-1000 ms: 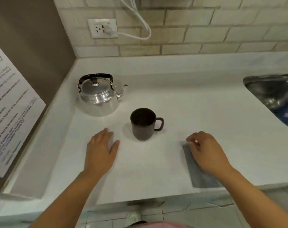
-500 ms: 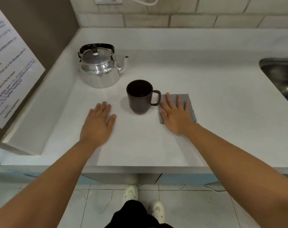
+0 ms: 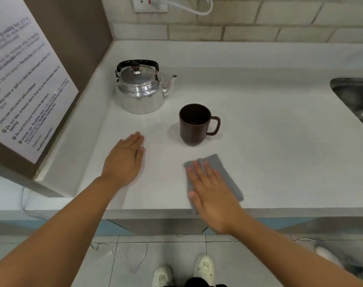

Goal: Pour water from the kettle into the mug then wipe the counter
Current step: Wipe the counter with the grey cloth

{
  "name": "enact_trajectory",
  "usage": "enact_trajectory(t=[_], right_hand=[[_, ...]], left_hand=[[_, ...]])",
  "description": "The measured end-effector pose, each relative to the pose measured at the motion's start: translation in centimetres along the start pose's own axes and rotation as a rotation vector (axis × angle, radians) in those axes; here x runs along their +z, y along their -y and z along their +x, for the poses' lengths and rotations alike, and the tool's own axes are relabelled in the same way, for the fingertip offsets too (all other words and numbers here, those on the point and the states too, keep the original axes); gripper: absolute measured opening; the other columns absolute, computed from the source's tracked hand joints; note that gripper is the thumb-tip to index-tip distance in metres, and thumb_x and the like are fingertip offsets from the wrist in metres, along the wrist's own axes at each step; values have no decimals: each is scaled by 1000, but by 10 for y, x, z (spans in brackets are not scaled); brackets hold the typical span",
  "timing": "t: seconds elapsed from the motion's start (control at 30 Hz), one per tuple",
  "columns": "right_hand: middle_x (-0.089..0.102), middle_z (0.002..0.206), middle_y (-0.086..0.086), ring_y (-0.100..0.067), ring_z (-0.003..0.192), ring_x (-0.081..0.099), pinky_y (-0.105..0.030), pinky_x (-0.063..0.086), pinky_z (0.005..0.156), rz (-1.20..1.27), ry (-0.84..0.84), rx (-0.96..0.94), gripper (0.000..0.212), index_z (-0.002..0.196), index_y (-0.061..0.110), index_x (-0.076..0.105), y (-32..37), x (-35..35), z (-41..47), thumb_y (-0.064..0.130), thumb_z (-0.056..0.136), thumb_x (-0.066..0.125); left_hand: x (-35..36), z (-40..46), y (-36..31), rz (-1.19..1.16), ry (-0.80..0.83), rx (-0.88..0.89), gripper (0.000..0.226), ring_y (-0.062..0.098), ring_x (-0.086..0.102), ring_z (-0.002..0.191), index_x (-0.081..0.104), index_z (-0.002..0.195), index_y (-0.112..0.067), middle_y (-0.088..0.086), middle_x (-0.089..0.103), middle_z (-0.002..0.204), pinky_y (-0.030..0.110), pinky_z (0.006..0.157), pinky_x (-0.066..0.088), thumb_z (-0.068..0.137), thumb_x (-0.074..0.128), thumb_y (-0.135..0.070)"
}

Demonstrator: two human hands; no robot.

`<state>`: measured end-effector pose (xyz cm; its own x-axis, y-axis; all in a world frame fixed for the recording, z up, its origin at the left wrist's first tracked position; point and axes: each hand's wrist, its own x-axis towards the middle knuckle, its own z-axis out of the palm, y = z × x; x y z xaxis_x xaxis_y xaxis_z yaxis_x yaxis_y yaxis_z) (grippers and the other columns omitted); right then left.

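Head view: right hand flat, fingers spread, on grey cloth; wall notice text blurred.

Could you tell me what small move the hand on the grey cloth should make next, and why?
Probably slide the cloth sideways along the counter under the flat right hand. It lies near the front edge, clear of the mug and kettle, so a sideways pass looks safe. The left hand rests flat on the counter.
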<state>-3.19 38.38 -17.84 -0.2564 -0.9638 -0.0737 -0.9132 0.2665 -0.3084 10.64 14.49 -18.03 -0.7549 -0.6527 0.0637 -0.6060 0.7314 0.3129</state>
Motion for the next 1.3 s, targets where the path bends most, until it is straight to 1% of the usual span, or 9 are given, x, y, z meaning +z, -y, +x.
enact_trajectory(t=[0.1,0.3,0.43,0.57,0.77,0.93,1.03,1.17,1.3], right_hand=[[-20,155,4,-14,141,-29,-29,-20,114,36,9,-96,58,150,20,-8,50,14,42,39,98,11],[-16,160,-8,-23,146,-18,-35,-13,118,55,41,146,58,149,11,-11,76,4,163,31,101,14],[-16,159,-12,-25,146,-19,-41,-7,120,43,18,236,59,148,7,-11,75,2,193,31,100,13],[-14,160,-8,-22,146,-18,-35,-13,118,32,-17,163,58,149,11,-10,78,17,174,33,100,13],[-16,159,-9,-22,145,-19,-33,-14,116,-11,2,184,58,148,11,-13,79,8,174,32,101,11],[-14,160,1,-16,145,-19,-32,-14,116,27,-39,144,57,149,22,-12,71,20,87,39,99,12],[-12,160,6,-10,142,-20,-32,-13,116,6,-60,217,57,149,28,-9,44,16,34,44,98,12],[-12,160,6,-17,146,-16,-38,-9,118,-11,-66,401,57,149,32,-8,-16,-4,-8,45,99,13],[-11,161,4,-21,146,-15,-41,-8,118,-39,-49,440,56,149,33,-9,-53,-15,-15,46,98,12]], left_hand=[[2,-4,15,-25,-33,4,47,15,18,146,28,149,-11,3,24,158,34,120,9,104,26,-24],[8,0,22,-30,-33,30,48,15,16,147,25,150,-13,3,22,159,31,119,6,103,23,-26],[10,1,24,-15,-33,34,50,13,13,147,22,151,-17,0,19,160,30,118,4,103,19,-29],[12,0,26,-25,-33,36,49,12,11,147,20,151,-15,1,17,160,29,119,2,104,19,-28],[9,1,28,-14,-38,51,49,13,12,147,21,151,-14,1,18,160,29,118,2,103,21,-25],[6,1,25,6,-28,37,49,15,13,148,23,151,-13,2,19,160,33,120,6,103,21,-25],[5,1,24,29,4,32,50,16,11,148,22,151,-12,2,16,161,35,121,6,103,20,-26],[6,-1,23,42,13,29,51,18,10,148,21,151,-11,4,15,161,36,121,5,103,19,-26],[5,-2,16,34,14,23,51,20,11,148,23,151,-9,5,17,161,38,121,5,103,21,-25]])
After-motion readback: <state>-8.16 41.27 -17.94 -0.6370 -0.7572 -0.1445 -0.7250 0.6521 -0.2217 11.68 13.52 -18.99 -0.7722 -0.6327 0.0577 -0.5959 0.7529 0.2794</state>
